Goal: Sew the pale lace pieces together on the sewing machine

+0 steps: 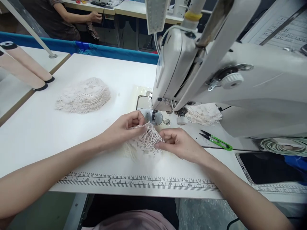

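Observation:
A piece of cream lace (151, 138) is stretched between my two hands, just in front of the presser foot (153, 117) of a white sewing machine (172, 64). My left hand (130, 126) pinches its upper left edge close to the needle plate. With thumb and fingers closed, my right hand (176, 143) grips the lace's right edge. The lower part of the lace hangs loosely over the white table and looks blurred. To the left lies a stack of similar lace pieces (83, 95). More lace (203, 114) rests under the machine arm on the right.
Green-handled thread snips (217, 140) lie right of my right hand, near a dark phone (268, 167) and a coiled pale cord (285, 145). A printed ruler (136, 181) runs along the front edge. Two thread cones (26, 65) stand at far left. Another person's hand (96, 17) shows behind.

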Motion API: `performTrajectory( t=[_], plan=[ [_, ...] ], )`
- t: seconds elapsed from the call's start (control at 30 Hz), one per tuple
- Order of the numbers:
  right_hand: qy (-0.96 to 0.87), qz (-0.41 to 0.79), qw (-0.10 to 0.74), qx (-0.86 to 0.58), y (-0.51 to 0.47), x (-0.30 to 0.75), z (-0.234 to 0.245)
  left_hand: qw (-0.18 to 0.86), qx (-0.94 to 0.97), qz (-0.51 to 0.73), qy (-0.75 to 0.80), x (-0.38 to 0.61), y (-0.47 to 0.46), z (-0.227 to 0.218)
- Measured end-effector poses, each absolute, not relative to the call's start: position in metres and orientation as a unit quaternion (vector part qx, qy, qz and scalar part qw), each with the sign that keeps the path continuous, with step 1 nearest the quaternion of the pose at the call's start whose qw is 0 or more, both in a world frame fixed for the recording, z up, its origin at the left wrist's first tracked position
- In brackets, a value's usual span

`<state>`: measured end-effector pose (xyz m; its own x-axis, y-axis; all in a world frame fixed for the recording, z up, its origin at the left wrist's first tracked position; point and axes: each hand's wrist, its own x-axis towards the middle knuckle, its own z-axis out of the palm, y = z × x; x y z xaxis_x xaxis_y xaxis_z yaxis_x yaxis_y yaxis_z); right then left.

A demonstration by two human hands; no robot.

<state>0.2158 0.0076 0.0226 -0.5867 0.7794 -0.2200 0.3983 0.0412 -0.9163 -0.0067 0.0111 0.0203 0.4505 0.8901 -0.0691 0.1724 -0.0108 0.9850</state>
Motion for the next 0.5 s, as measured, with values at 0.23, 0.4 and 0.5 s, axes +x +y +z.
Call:
performTrajectory(
  t=[0.23, 0.4, 0.5],
  plan=[
    [-0.651, 0.572, 0.197, -0.458, 0.015, 0.226, 0.029, 0.637, 0.581, 0.305, 0.405, -0.011, 0.014, 0.016],
    [-0.659, 0.558, 0.208, -0.458, 0.016, 0.226, 0.033, 0.664, 0.556, 0.309, 0.393, -0.013, 0.016, 0.015],
    [-0.672, 0.542, 0.199, -0.464, 0.018, 0.229, 0.034, 0.66, 0.552, 0.313, 0.402, -0.013, 0.017, 0.016]
  ],
)
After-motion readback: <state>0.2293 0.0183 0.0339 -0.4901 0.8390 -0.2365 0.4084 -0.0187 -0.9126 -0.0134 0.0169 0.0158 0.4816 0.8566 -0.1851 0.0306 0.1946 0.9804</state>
